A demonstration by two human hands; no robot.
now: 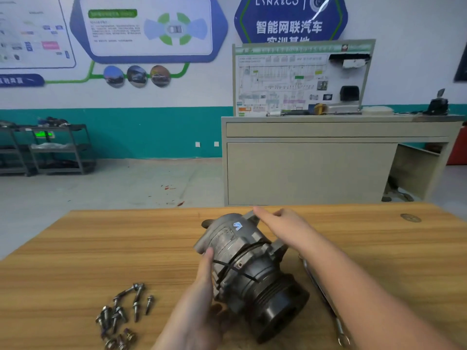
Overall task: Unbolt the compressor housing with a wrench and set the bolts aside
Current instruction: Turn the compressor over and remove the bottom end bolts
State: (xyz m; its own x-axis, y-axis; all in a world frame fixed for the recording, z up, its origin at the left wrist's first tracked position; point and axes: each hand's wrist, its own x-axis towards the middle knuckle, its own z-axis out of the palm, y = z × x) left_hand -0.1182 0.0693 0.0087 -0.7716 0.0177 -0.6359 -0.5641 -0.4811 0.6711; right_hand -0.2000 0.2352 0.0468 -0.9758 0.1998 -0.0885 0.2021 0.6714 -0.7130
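Resting flat on compressor [249, 263]: L hand [204, 286], R hand [283, 228], both grips apart.

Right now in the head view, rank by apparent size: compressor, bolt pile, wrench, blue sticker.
1. compressor
2. bolt pile and wrench: unsure, since an arm covers part of the wrench
3. blue sticker

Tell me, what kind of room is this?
Probably a car-repair training workshop. A compressor lies on a wooden table beside loose bolts, a wiring-diagram board stands behind, and car posters cover the wall.
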